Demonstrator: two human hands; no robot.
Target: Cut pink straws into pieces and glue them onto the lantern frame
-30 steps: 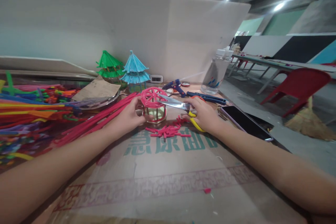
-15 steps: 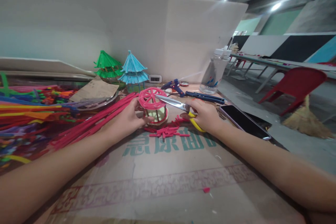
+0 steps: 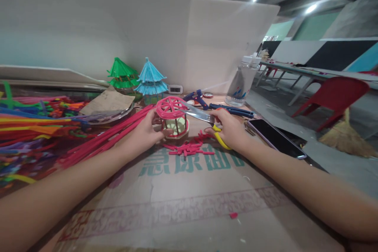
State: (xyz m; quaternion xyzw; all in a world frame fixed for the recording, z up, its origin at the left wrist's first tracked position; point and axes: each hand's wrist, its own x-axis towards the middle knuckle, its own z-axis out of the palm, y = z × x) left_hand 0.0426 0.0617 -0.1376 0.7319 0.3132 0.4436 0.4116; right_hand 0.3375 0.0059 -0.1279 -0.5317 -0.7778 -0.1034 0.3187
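My left hand (image 3: 150, 128) is closed around the near left side of a small pavilion model (image 3: 172, 109), which has a pink wheel-like top, thin brown posts and a pale base. In my right hand (image 3: 227, 126) is a pair of scissors (image 3: 197, 114) with yellow handles. Its blades point left and reach the right edge of the pink top; whether they touch it I cannot tell. Short cut pieces of pink pipe cleaner (image 3: 190, 149) lie in front of the model. Long pink pipe cleaners (image 3: 109, 138) run beside my left forearm.
Behind stand a green model pavilion (image 3: 121, 71) and a blue one (image 3: 151, 76), near a small digital clock (image 3: 175, 89). A glue gun (image 3: 196, 98), a water bottle (image 3: 240, 80) and a phone (image 3: 276, 138) are on the right. Coloured pipe cleaners (image 3: 38, 126) crowd the left.
The scissors' blades have shifted slightly at the pink top's right edge, and the top is tilted a little differently. The whole view has moved slightly; both hands keep their hold.
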